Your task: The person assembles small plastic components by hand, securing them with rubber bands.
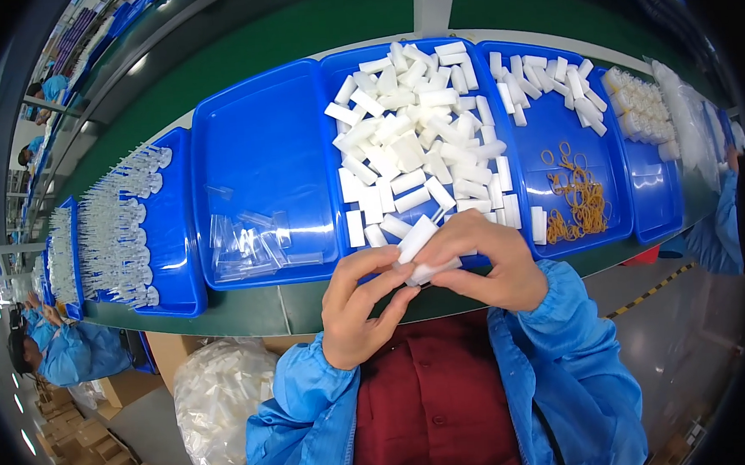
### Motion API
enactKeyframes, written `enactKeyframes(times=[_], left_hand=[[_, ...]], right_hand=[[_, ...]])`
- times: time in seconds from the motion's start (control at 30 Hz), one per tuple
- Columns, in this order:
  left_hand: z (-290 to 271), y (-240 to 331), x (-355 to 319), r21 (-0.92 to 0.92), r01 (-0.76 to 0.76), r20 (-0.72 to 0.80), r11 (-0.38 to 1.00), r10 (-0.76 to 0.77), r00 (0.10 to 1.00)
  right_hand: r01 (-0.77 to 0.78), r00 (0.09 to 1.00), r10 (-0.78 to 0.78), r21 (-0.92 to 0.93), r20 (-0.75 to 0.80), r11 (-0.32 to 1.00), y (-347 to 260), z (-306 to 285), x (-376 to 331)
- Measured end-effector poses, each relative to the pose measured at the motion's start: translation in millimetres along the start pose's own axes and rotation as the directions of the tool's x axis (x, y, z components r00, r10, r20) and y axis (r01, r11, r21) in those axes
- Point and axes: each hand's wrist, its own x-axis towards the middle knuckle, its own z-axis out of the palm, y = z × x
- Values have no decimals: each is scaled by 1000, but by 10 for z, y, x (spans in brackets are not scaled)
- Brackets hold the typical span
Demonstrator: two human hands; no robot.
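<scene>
My left hand and my right hand meet over the near edge of the workbench, both closed with fingers pinched. Between them is a small white block, tilted upward. A second white piece lies just below it under my right fingers; whether the two are joined I cannot tell. Right behind my hands, a blue tray holds a heap of similar white blocks. To its left, another blue tray has clear flat plastic pieces near its front.
The tray at right contains yellow-brown rubber bands and more white blocks. Clear thin-stemmed plastic parts fill trays at left. A bulging plastic bag stands below the bench. Other people in blue work at far left and right.
</scene>
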Motion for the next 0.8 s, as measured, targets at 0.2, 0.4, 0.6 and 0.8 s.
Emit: enactKeyframes(times=[0.2,0.4,0.6,0.8], left_hand=[[-59,-53,-19,258,-266,42,929,264,964],[-74,-37,-37,281,-391,179,876,353,918],[-88,43,15,67,-73,17,995,72,997],[-77,82,58,-105,134,139,985,-119,983]], right_hand=[[-206,941,246,185,-234,961,54,-54,-55],[-353,931,366,246,-8,903,82,12,-48],[-207,970,215,75,-117,975,60,56,-32],[-122,988,114,-79,-103,989,-94,173,11]])
